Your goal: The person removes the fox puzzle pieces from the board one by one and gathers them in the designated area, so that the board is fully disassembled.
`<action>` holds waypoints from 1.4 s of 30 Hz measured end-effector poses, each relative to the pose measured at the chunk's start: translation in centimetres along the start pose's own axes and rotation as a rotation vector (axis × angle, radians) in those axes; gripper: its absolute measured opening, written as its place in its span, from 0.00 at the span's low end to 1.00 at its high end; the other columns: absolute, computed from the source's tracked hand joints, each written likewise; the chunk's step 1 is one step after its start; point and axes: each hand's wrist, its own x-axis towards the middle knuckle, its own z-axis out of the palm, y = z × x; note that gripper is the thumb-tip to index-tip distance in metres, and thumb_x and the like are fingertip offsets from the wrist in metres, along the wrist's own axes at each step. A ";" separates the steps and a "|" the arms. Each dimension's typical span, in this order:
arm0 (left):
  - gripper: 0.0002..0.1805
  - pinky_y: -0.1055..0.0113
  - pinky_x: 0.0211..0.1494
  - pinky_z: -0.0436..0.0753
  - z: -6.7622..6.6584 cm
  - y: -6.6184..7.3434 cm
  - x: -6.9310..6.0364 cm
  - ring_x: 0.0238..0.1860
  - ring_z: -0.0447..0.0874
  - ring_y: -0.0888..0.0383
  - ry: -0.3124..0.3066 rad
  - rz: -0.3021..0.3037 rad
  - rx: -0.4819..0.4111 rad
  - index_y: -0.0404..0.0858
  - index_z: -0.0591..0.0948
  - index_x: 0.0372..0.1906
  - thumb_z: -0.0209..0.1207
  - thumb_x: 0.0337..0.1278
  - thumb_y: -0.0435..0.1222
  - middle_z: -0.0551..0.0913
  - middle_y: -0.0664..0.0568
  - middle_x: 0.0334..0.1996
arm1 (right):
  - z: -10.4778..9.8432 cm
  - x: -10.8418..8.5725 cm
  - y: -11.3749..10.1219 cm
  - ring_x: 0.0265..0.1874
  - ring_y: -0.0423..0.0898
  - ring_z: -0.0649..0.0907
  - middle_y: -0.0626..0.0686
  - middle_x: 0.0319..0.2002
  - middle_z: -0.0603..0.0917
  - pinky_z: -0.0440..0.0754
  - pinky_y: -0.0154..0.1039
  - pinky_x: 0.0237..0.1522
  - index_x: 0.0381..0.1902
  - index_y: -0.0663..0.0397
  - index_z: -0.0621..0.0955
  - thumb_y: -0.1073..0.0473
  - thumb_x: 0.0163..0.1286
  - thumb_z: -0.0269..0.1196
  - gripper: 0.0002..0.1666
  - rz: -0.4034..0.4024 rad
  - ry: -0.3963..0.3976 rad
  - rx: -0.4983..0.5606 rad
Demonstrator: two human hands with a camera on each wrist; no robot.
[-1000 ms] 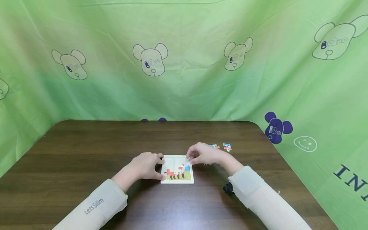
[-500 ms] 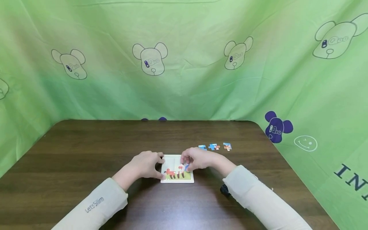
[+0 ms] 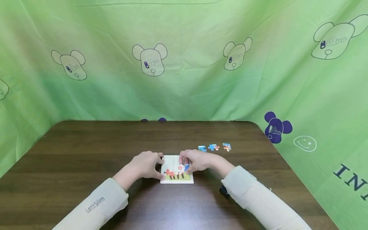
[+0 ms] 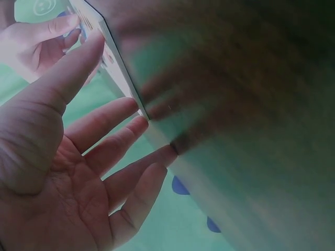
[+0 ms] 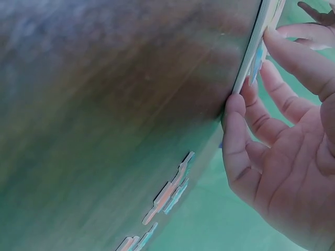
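A white-framed jigsaw tray lies on the table, its lower part filled with an animal picture. My left hand steadies its left side, thumb on the near corner and fingertips at the far corner. In the left wrist view those fingers are mostly straight. Over the tray's right half, my right hand pinches a blue puzzle piece between thumb and fingers; the piece looks tilted against the tray. Some right fingertips touch the tray edge. The hand hides part of the picture.
Beyond the right hand lie loose puzzle pieces: a blue one, a blue and orange one and another. The brown table ends at a green printed curtain. A black object shows beneath the right cuff.
My right hand has moved left and slightly nearer over the tray, uncovering the loose pieces behind it. Its position has barely shifted in the last half second. The left hand stays put.
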 end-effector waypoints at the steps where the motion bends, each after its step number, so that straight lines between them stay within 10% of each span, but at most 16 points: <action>1: 0.33 0.49 0.51 0.83 0.0 0.0 0.0 0.59 0.80 0.47 0.003 -0.001 -0.001 0.46 0.85 0.57 0.76 0.41 0.53 0.80 0.54 0.62 | 0.0 0.0 -0.1 0.29 0.40 0.72 0.50 0.32 0.75 0.71 0.32 0.35 0.40 0.55 0.76 0.69 0.56 0.71 0.17 0.000 -0.001 0.004; 42: 0.30 0.48 0.48 0.82 0.3 -0.1 -0.3 0.57 0.81 0.45 0.034 0.025 0.006 0.47 0.87 0.54 0.76 0.41 0.51 0.80 0.57 0.61 | -1.5 -2.6 1.1 0.29 0.39 0.77 0.48 0.29 0.80 0.77 0.32 0.35 0.39 0.56 0.84 0.71 0.65 0.62 0.08 -0.083 0.156 0.242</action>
